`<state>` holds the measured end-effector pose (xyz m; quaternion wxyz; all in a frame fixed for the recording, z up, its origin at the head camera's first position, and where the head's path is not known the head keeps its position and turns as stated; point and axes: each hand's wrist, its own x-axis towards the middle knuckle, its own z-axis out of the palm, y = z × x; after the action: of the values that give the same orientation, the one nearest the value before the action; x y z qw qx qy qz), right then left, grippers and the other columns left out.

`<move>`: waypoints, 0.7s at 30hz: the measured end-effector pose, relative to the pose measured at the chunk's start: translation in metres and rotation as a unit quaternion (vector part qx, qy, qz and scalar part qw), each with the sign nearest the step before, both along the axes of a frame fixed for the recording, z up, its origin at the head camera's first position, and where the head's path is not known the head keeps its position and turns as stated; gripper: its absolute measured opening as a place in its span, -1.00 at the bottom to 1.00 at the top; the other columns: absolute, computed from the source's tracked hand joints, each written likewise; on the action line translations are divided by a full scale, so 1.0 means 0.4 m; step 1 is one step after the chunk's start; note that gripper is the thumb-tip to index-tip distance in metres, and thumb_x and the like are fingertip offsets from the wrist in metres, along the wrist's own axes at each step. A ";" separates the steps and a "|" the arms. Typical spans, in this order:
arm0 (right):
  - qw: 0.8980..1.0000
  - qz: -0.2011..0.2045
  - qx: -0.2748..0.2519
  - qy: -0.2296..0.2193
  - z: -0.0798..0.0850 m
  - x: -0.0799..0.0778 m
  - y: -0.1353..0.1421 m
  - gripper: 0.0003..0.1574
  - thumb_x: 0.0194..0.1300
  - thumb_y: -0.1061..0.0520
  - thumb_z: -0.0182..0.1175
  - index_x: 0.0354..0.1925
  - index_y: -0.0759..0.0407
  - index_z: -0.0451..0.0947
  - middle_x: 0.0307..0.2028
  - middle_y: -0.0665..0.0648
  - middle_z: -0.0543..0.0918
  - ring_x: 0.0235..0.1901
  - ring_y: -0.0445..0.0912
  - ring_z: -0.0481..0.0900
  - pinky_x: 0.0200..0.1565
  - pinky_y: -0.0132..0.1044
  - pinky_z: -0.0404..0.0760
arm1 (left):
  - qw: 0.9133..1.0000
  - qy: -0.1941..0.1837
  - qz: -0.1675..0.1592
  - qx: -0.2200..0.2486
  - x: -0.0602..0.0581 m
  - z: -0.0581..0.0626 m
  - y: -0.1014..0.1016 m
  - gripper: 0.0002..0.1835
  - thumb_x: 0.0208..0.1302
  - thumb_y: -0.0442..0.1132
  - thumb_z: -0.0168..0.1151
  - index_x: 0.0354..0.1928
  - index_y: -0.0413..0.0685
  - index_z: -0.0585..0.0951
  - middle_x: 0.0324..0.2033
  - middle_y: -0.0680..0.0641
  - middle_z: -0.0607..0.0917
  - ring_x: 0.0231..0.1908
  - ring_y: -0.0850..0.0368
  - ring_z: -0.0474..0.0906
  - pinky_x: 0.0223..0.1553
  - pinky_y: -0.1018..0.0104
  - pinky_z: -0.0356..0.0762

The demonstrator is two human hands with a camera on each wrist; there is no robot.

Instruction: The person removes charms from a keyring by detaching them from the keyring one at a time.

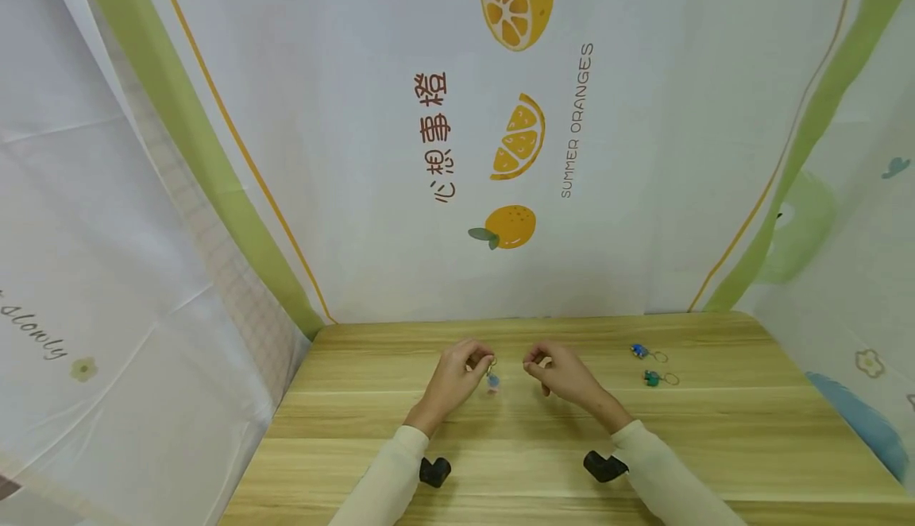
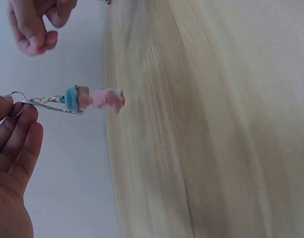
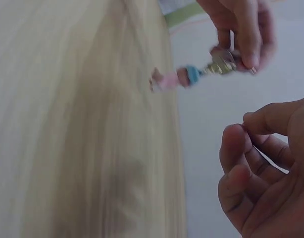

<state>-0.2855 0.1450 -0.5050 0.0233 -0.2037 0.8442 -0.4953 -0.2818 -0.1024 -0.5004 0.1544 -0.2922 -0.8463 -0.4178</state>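
Note:
My left hand (image 1: 452,373) pinches the split ring (image 2: 19,94) of a keychain between thumb and fingers, above the wooden table (image 1: 515,450). From the ring a short chain runs to a small pink figure (image 2: 98,98) with a blue hat (image 2: 71,98). A thin flat metal piece (image 2: 55,106) lies along the chain; in the right wrist view it looks gold and blurred. To the right of the keychain, apart from it, is my right hand (image 1: 565,375). Its fingers (image 3: 234,141) are curled with the thumb tip against the forefinger, and nothing shows between them.
Toward the table's back right lie a blue keychain (image 1: 639,350) and, nearer, a green keychain (image 1: 651,378), each with its ring to the right. A white cloth (image 1: 372,216) printed with oranges hangs behind the table. Black wrist mounts (image 1: 434,472) sit at both sleeves.

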 end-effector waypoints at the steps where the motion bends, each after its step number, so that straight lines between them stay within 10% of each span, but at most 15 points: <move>1: 1.000 0.003 0.005 0.000 -0.002 0.000 -0.011 -0.87 0.57 0.22 0.23 -0.06 0.30 0.61 -0.18 0.22 0.70 -0.66 -0.03 0.56 -0.54 -0.16 0.66 | 1.000 -0.001 -0.002 0.002 -0.001 -0.001 0.001 -0.90 0.53 -0.30 0.31 -0.07 -0.16 0.74 -0.24 -0.01 0.77 -0.30 0.27 0.67 -0.19 0.41 0.70; 21: 0.998 0.007 0.041 0.040 -0.059 0.008 -0.115 -0.86 0.50 0.08 0.35 -0.03 0.04 0.67 0.00 0.09 0.66 -0.23 -0.17 0.59 -0.20 -0.34 0.64 | 1.000 0.008 -0.023 0.009 0.000 -0.003 0.008 -0.90 0.56 -0.33 0.27 -0.07 -0.18 0.72 -0.21 -0.04 0.77 -0.24 0.21 0.71 -0.10 0.37 0.74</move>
<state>-0.2824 0.0990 -0.5286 0.0015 -0.2279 0.8626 -0.4517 -0.2817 -0.0993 -0.5017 0.1544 -0.3133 -0.8345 -0.4262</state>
